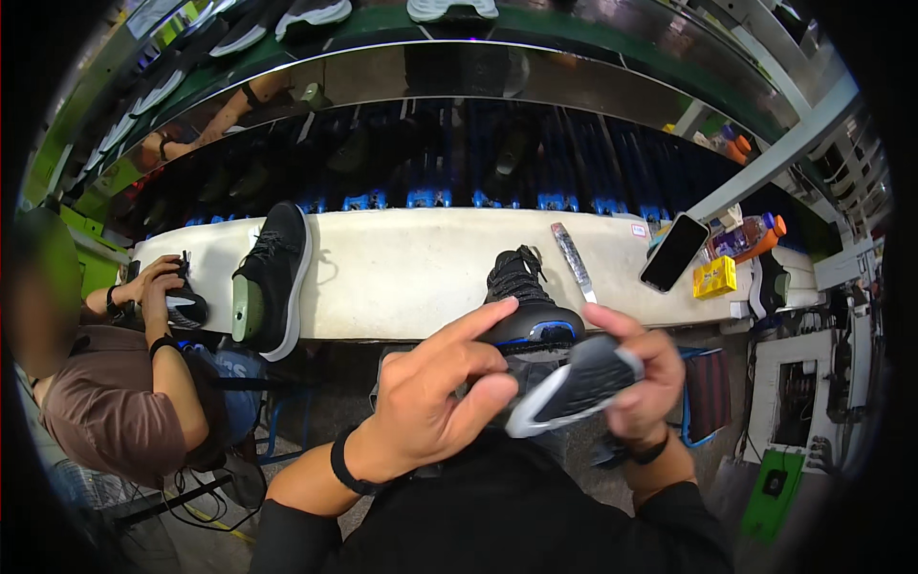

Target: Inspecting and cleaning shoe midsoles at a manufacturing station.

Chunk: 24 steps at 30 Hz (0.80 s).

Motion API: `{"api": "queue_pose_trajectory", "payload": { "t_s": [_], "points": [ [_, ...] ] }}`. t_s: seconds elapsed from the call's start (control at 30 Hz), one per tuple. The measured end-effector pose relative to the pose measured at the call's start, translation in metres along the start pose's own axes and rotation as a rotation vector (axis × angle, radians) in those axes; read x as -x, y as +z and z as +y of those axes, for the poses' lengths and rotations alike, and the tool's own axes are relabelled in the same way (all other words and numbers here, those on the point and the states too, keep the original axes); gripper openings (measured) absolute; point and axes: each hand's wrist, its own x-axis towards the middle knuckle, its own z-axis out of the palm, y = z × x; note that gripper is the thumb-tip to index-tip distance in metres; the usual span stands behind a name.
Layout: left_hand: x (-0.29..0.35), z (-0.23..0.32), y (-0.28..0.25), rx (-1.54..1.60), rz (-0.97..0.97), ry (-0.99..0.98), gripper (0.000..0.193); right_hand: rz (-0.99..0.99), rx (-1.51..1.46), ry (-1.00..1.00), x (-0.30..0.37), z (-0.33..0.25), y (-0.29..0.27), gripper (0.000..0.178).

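Note:
My right hand (652, 375) grips a black-and-white shoe sole (579, 387) between thumb and fingers, tilted over my lap and slightly blurred. My left hand (445, 392) is open, its index finger stretched out and its thumb apart. That index fingertip overlaps the side of a black laced shoe upper (521, 282); whether it touches I cannot tell. The upper rests at the bench's near edge, with a blue line along its near end. Beyond it to the right lies a knife-like tool (573, 260) with a wrapped handle.
A finished-looking black shoe (280, 277) with a white sole stands on the white bench (411, 253). A phone (675, 253), a yellow box (714, 278) and bottles (755, 237) are at the right. At the left a co-worker's hands (158, 285) handle another shoe. Dark rollers (430, 153) run behind.

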Motion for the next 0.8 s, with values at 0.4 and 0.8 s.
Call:
{"api": "queue_pose_trajectory", "payload": {
  "t_s": [0.4,0.8],
  "points": [
    [0.011,0.012,0.007,-0.124,-0.108,0.055,0.045,-0.101,0.334,-0.368,0.018,0.021,0.003,0.059],
    [-0.001,0.016,-0.033,-0.216,-0.199,-0.007,0.047,-0.157,0.310,-0.198,-0.010,0.011,0.022,0.048]
  ]
}}
